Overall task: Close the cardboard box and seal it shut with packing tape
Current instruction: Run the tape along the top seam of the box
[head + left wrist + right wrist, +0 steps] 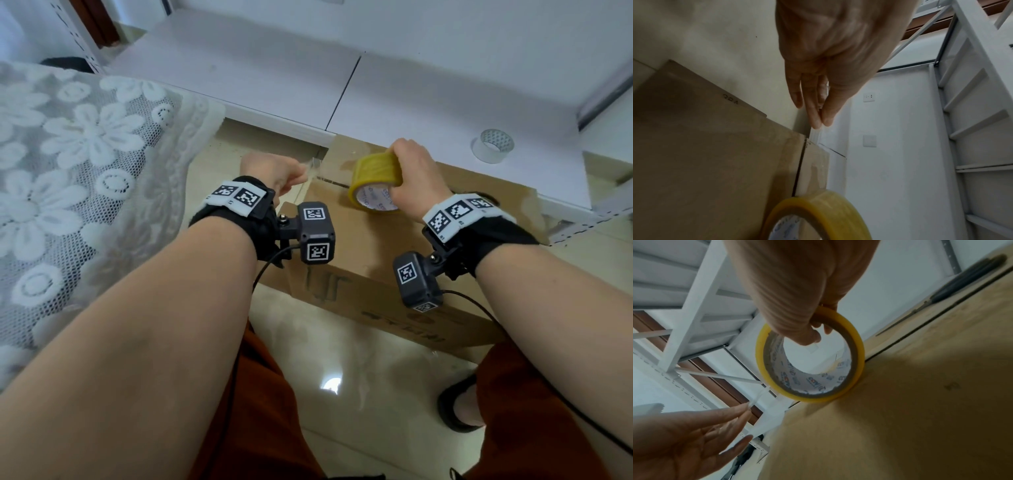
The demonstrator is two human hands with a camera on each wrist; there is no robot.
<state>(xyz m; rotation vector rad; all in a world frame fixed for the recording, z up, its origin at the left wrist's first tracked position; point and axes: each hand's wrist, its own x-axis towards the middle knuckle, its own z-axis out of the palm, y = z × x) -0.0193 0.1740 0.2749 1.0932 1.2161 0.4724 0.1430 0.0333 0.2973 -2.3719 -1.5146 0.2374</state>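
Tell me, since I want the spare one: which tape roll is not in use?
The clear tape roll lying flat on the white shelf. The yellow tape roll is gripped by the right hand on the cardboard box.

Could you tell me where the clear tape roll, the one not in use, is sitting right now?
In the head view the clear tape roll sits on the white shelf, at upper right, beyond the cardboard box and right of the right hand.

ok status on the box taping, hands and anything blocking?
Left hand pinches the free tape end past the box edge. Right hand grips the yellow tape roll on the closed cardboard box. Seam clear; scissors beside it.
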